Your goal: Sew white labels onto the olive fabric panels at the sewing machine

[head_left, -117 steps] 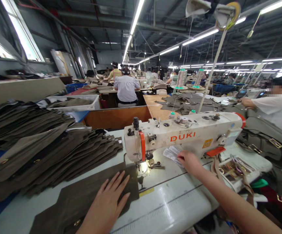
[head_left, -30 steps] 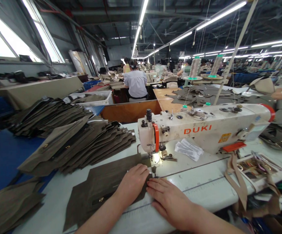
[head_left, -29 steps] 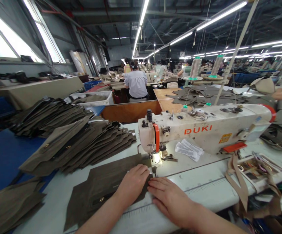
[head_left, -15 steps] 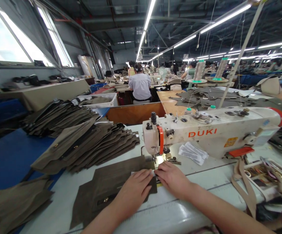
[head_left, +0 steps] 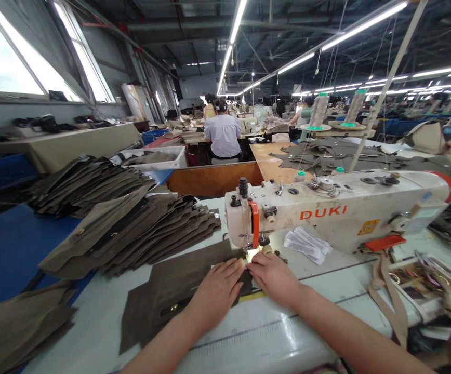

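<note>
A dark olive fabric panel (head_left: 194, 266) lies flat on the table at the needle end of a white sewing machine (head_left: 350, 213). On the panel is a dark slot with a small gold metal fitting (head_left: 174, 307). My left hand (head_left: 220, 288) rests on the panel, fingers stretched out flat. A sliver of white shows beside its fingertips. Just right of it, my right hand (head_left: 274, 278) is closed, fingers bent together by the lit presser foot area. What its fingertips grip is hidden. The needle is mostly covered by my hands.
Stacked olive panels (head_left: 159, 234) lie at left. White labels (head_left: 307, 244) sit on the machine bed. A tray of metal rings (head_left: 424, 278) and a beige strap (head_left: 389, 301) are at right. Thread cones (head_left: 319, 111) stand behind. A person (head_left: 222, 135) sits ahead, back turned.
The fabric panel has slid a little away from me and to the right, toward the machine. Both hands have moved slightly forward with it. The view has shifted slightly.
</note>
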Available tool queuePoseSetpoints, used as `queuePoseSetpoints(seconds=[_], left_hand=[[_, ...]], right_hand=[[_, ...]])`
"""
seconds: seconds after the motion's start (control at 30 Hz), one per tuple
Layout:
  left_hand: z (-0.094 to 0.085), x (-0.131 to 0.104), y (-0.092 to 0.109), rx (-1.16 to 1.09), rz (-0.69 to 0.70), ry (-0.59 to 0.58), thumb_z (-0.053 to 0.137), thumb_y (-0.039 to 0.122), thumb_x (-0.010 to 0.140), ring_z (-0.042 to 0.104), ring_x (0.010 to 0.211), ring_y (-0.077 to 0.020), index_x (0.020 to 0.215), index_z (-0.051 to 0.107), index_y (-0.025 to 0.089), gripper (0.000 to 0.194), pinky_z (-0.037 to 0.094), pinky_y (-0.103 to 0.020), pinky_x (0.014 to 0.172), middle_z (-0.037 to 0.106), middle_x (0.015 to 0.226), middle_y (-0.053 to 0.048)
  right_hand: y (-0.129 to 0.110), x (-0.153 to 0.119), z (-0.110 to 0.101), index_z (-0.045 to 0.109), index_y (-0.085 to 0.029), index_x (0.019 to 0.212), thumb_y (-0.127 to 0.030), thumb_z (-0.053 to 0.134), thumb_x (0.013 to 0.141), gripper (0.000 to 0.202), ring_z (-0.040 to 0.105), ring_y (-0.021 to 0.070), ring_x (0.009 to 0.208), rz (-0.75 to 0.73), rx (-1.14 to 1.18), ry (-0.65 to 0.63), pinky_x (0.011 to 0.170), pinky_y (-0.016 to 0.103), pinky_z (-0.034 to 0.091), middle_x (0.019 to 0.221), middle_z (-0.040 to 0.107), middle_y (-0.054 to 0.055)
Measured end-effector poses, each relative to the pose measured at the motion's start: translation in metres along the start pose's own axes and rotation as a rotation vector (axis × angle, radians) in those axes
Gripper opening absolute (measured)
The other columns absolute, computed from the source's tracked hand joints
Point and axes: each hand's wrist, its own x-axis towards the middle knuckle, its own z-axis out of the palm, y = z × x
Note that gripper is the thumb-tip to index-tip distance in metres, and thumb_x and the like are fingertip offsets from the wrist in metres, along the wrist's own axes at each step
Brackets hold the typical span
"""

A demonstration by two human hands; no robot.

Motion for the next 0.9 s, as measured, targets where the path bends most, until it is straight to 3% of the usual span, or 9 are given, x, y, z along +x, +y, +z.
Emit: queuePoseSetpoints(seconds=[0.3,0.63,0.9], left_hand=[[0.001,0.002,-0.003,-0.021,0.008,0.023,0.042,0.023,0.096,0.052,0.126,-0.0219,0.135,0.05,0.022,0.04,0.041,-0.042,0.105,0.057,0.136,-0.008],[-0.001,-0.043,0.012,0.025,0.083,-0.002,0.047,0.024,0.094,0.052,0.126,-0.0209,0.137,0.048,0.023,0.043,0.041,-0.04,0.106,0.055,0.138,-0.006],[0.002,-0.024,0.006,0.021,0.064,0.011,0.047,0.023,0.094,0.053,0.124,-0.0214,0.135,0.05,0.022,0.041,0.041,-0.041,0.105,0.057,0.136,-0.006]], right_hand=[[0.004,0.001,0.005,0.065,-0.015,0.097,-0.015,0.048,0.095,0.017,0.057,0.0186,0.088,0.036,0.015,0.053,0.085,0.032,0.041,0.094,0.064,0.007],[-0.004,-0.003,0.005,0.065,-0.017,0.096,-0.015,0.052,0.093,0.014,0.056,0.0205,0.091,-0.017,0.061,0.033,0.079,0.032,0.044,0.092,0.063,0.006],[0.0,-0.001,0.005,0.064,-0.016,0.099,-0.014,0.05,0.094,0.015,0.056,0.0193,0.09,0.026,0.053,0.069,0.084,0.032,0.043,0.095,0.064,0.007]])
